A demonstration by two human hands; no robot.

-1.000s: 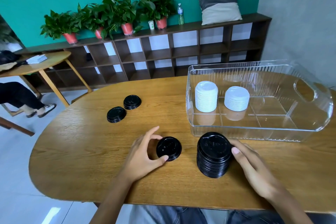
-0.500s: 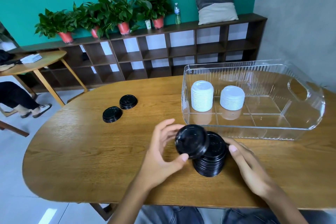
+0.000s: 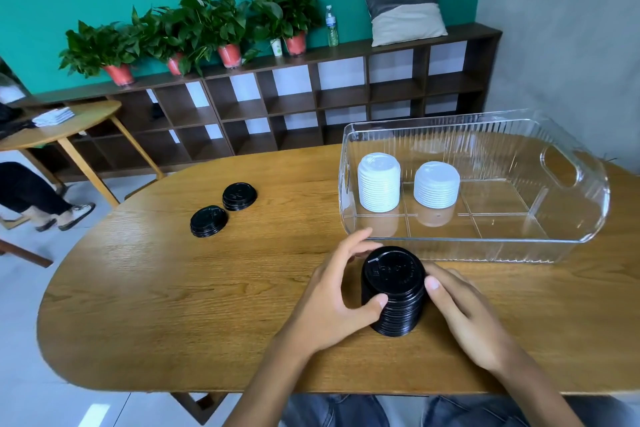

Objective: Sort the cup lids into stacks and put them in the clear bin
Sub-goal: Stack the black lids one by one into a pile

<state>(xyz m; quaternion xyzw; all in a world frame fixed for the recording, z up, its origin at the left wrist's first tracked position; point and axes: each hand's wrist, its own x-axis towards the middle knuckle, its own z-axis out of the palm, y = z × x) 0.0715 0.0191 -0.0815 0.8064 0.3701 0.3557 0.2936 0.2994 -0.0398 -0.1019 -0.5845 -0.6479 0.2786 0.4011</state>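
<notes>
Lids: black stack point(image 3: 393, 291) light, slick, topple-prone; left hand point(image 3: 332, 302) and right hand point(image 3: 464, 312) cup its sides, fingers curled — best gripped low.

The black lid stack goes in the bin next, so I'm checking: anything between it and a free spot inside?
Only the clear bin's near wall, which the black lid stack must be lifted over. The white lid stacks sit at the back left.
</notes>
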